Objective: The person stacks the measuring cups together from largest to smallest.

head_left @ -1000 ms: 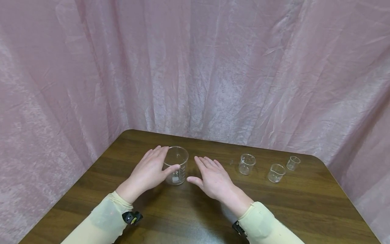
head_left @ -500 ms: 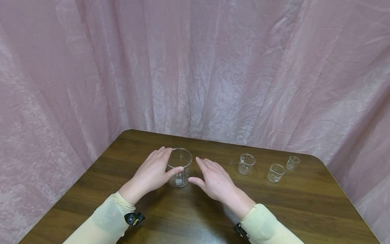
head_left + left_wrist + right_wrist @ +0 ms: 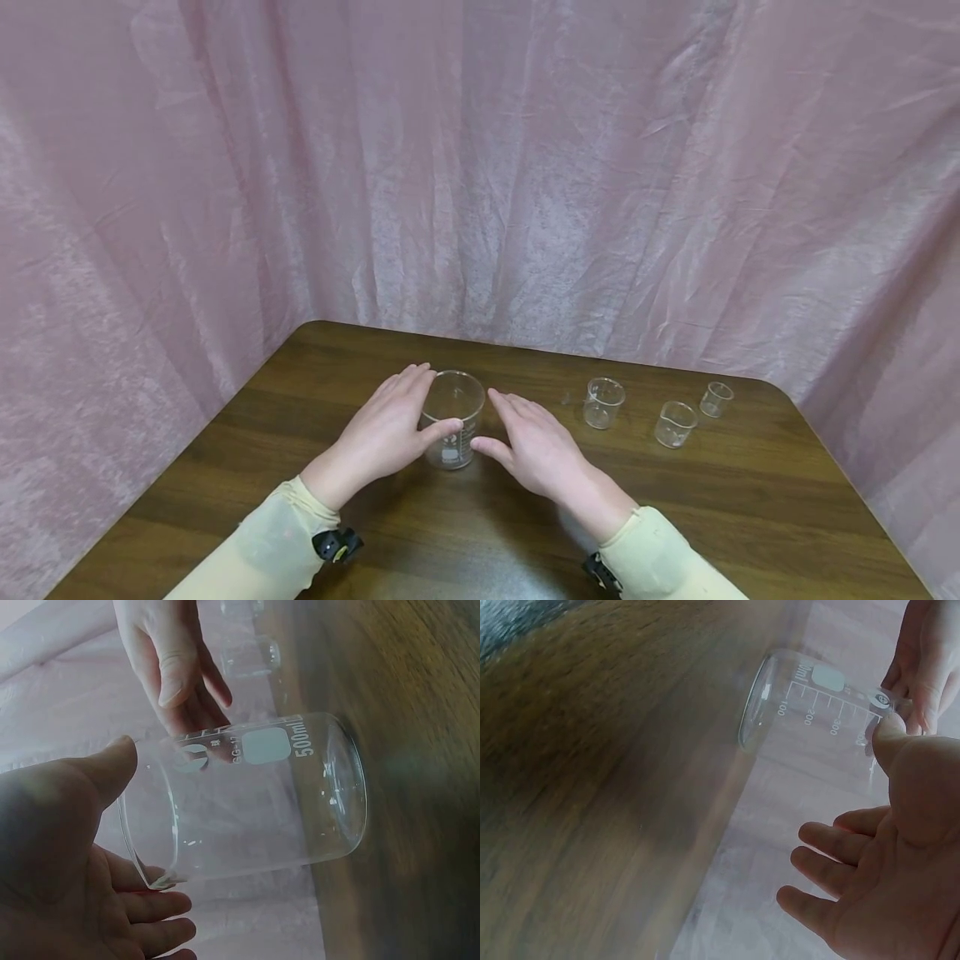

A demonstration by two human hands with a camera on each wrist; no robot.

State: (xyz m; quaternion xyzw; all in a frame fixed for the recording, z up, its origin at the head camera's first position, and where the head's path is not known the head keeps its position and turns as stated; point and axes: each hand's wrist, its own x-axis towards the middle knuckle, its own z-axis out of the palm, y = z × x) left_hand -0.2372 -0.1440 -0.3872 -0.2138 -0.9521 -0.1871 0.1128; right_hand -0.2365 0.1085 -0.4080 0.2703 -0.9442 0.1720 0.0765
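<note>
Your left hand [image 3: 382,437] has its fingers fairly straight and nearly side by side, the thumb set well apart from them; your right hand [image 3: 540,446] mirrors it, fingers extended and relaxed, a little separated in the right wrist view. Between the two sets of fingers is the large glass beaker [image 3: 457,407], with its upper left side in the fork of your left hand: thumb across the near wall below the rim, index finger along the far side, seemingly touching the glass. Your right thumb is just beside the opposite wall; whether it touches, you cannot tell from here. Neither hand wraps round the beaker, so the hold looks like a light steadying from both sides, probably because the glass is wide and smooth.

The beaker stands upright on the table [image 3: 225,467], its long axis vertical, mouth up between your fingers and base below them. The printed scale [image 3: 832,705] faces you, and what seems to be the pouring lip [image 3: 159,882] lies by your left index finger.

Beyond your right fingertips stand three smaller beakers, one nearest [image 3: 603,404], another farther right [image 3: 676,425] and the smallest outermost [image 3: 716,400], apparently spaced out to leave your hands room.
</note>
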